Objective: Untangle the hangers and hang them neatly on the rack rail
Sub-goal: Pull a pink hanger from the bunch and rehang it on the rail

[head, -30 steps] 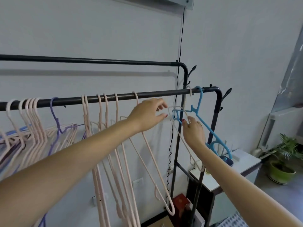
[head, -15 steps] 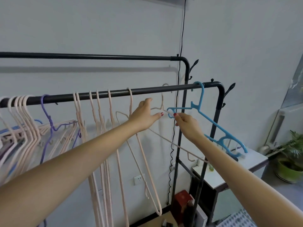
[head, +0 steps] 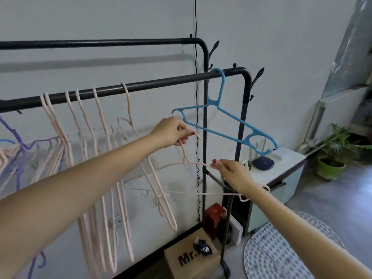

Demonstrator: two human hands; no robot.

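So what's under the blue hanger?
Below the blue hanger stands a white cabinet with a dark round gadget on top. Lower still, both hands hold a pink hanger. The hanger's far end hides a little of the cabinet top.

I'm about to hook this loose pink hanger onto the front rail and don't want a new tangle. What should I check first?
1. Pink hanger held by both hands: ok, left hand at its hook, right hand on its shoulder.
2. Free of the blue hanger: cannot tell; the left hand overlaps the blue hanger's end.
3. Free of the hung pink hangers: cannot tell, wires cross behind.
4. Bare front rail between pink and blue hangers: ok.
5. Hook turned toward the rail: not ok, it sits well below.
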